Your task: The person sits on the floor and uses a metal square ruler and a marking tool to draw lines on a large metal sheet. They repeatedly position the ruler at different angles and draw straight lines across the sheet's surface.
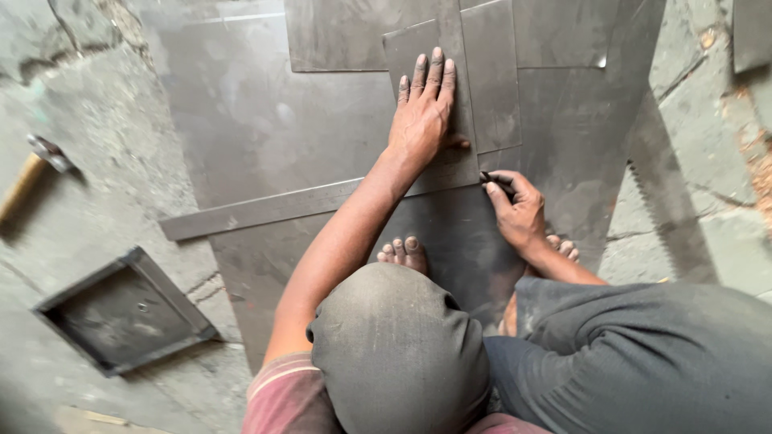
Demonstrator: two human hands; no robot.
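Hammer first, at the far left: a wooden-handled hammer with a steel head lies on the cracked concrete floor, well apart from the work. Nearer the person, a shallow square dark metal tray sits on the same floor, beside the large grey steel sheet that carries everything else.

Across that sheet runs a long flat steel straightedge, passing under the left forearm. The left hand lies released and flat, fingers spread, pressing a smaller rectangular grey metal plate down where the straightedge meets it. If that pressure eases or the palm slides on the smooth metal, the plate or the straightedge could creep, and any line drawn along it would likely wander.

The person squats on the sheet with bare toes just below the straightedge; cut sheet edges are probably sharp, so a slip of foot or finger along one risks a cut.

To the right, the right hand is clenched around a thin dark marking tool, its tip at the plate's lower right corner, just beside the left thumb. A skidding tip could scratch off course or jab that thumb.
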